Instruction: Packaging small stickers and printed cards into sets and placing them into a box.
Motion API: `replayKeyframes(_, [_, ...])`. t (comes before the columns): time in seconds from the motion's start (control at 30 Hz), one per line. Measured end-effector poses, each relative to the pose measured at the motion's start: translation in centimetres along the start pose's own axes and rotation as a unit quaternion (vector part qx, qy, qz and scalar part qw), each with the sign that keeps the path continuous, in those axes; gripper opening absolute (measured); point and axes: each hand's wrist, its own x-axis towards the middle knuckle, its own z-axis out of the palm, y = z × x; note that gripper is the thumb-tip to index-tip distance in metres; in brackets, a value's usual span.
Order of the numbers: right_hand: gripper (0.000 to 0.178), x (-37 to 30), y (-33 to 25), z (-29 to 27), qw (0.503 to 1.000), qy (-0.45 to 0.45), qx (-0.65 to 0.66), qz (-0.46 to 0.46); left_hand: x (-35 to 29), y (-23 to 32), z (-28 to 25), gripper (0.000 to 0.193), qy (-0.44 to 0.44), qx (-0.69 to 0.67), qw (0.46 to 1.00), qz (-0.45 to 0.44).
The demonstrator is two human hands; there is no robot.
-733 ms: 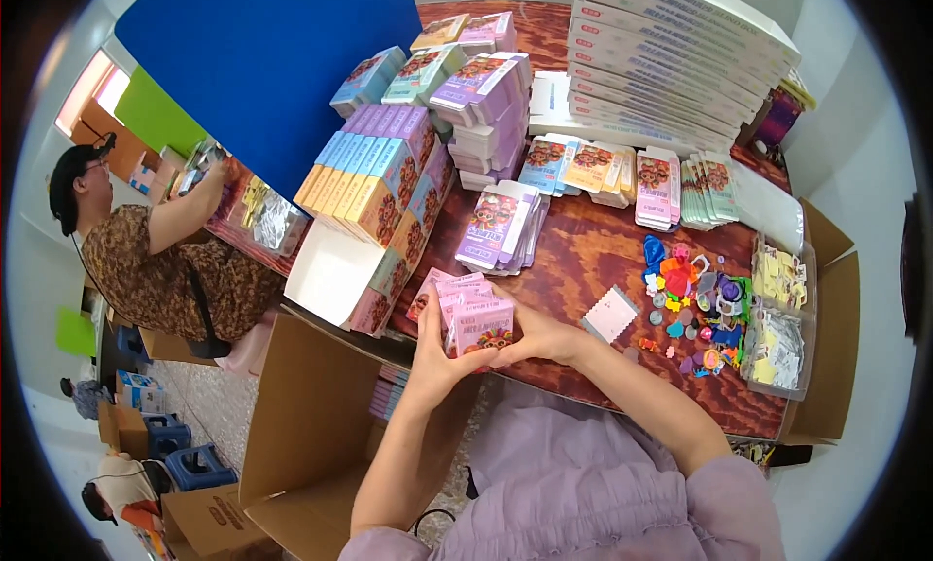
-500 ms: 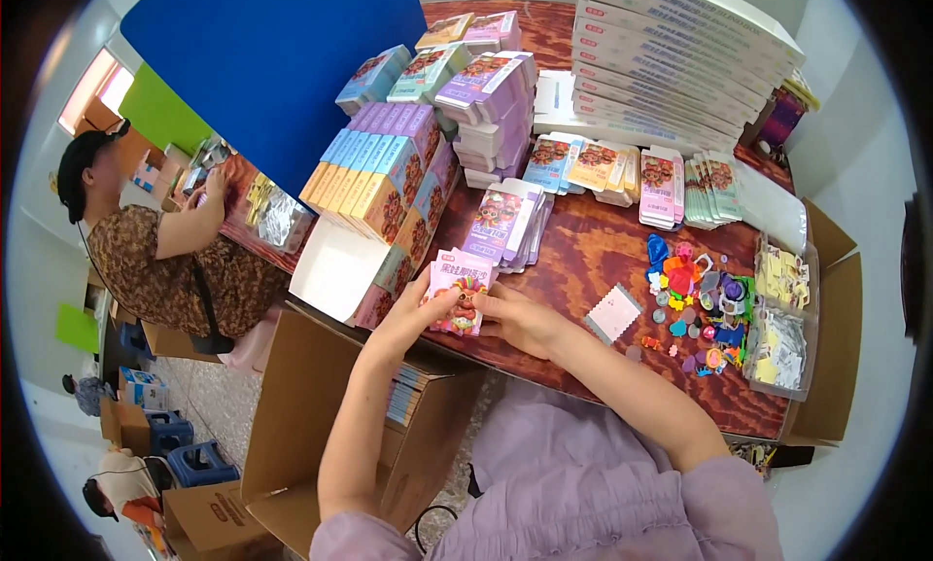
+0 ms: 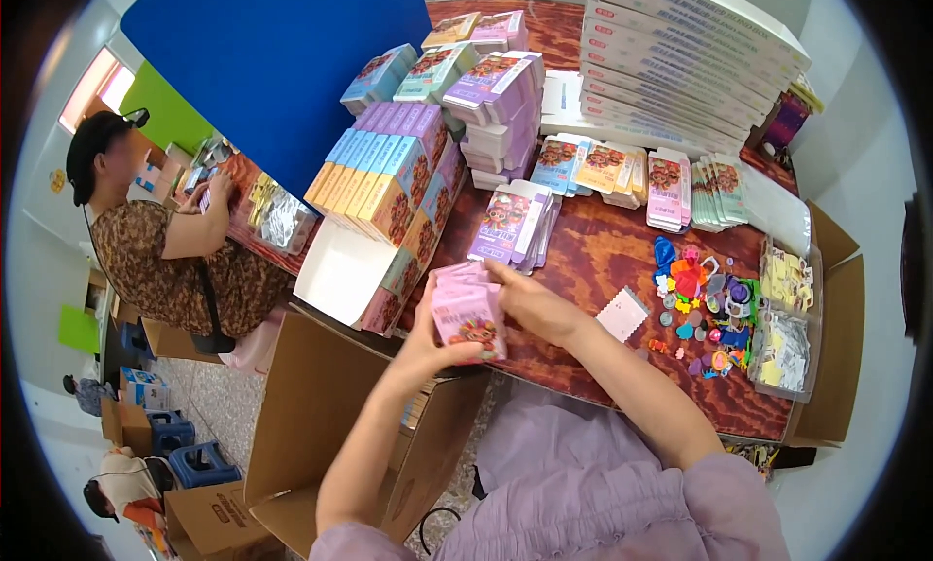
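Observation:
My left hand [image 3: 425, 341] is wrapped round several small pink card boxes [image 3: 470, 320] with a cartoon picture, its thumb across the lower front. At the boxes' upper right edge are the fingers of my right hand [image 3: 536, 304], partly hidden behind them. The boxes are tilted toward me, above the near edge of the table. Just beyond them lies a fanned pile of flat purple cartons [image 3: 507, 221]. A white tray [image 3: 336, 287] to the left carries rows of coloured boxes [image 3: 374, 177].
Small coloured trinkets [image 3: 702, 308] and a pink card [image 3: 622, 314] lie on the right of the table [image 3: 573, 362]. White cases [image 3: 680, 65] are stacked at the back. An open cardboard box [image 3: 301, 425] stands below the edge. A person [image 3: 165, 240] works at the left.
The pink boxes have been drawn toward me and tipped, so more of them show, one behind another. My right hand has moved from their front to their upper right edge.

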Motion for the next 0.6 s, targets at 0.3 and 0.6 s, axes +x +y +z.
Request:
replayKeyframes(0.3, [0.075, -0.6, 1.1, 0.5, 0.995, 0.066, 0.024, -0.066, -0.7, -5.7, 7.8, 0.143, 0.188, 0.176, 0.953, 0.159])
replayKeyframes(0.6, [0.063, -1.2, 2.8, -1.0, 0.991, 0.053, 0.073, -0.097, -0.7, -5.8, 8.7, 0.153, 0.122, 0.053, 0.978, 0.162])
